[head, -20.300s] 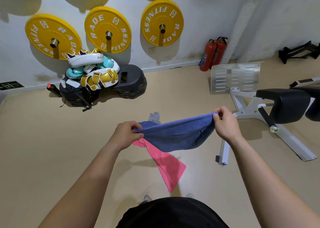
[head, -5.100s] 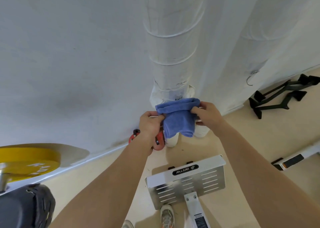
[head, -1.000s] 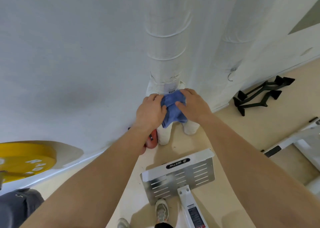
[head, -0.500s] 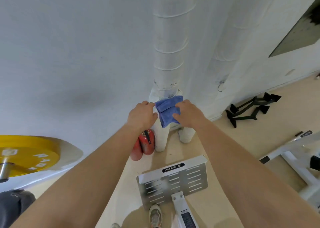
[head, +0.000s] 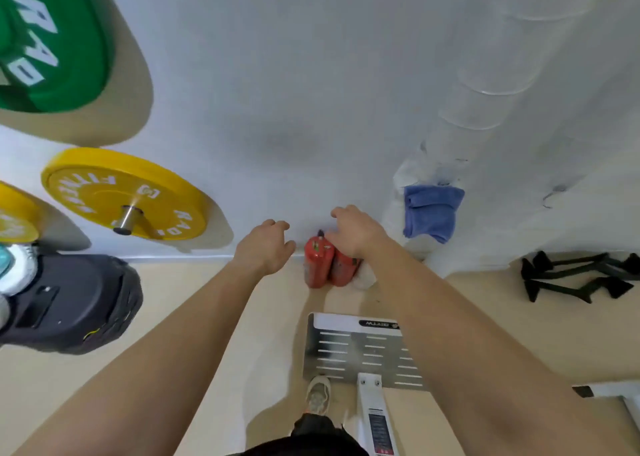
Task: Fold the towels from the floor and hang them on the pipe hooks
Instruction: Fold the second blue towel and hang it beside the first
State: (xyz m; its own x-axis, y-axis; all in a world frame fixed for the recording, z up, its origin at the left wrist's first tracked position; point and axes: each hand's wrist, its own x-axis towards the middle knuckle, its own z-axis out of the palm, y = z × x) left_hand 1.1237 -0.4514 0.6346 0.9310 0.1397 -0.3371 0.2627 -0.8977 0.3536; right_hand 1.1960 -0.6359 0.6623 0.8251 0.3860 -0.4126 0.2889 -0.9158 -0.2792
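Observation:
The folded blue towel point(head: 431, 213) hangs by itself on the white wrapped pipe point(head: 481, 102) at the right, its hook hidden behind the cloth. A second small hook point(head: 550, 197) shows on the wall farther right, bare. My left hand point(head: 265, 247) and my right hand point(head: 356, 232) are both to the left of the towel, apart from it, fingers loosely curled and holding nothing. No other towel is in view.
Two red fire extinguishers point(head: 327, 263) stand at the wall under my right hand. A metal footplate point(head: 356, 350) of a white bench lies below. Yellow point(head: 121, 195) and green point(head: 48, 39) weight plates hang on the wall at left; black gear point(head: 69, 303) and black stands point(head: 581, 277) sit on the floor.
Both hands have let go of the blue towel and pulled back to the left. The towel stays hanging on the pipe. My view has swung left, bringing the weight plates into sight.

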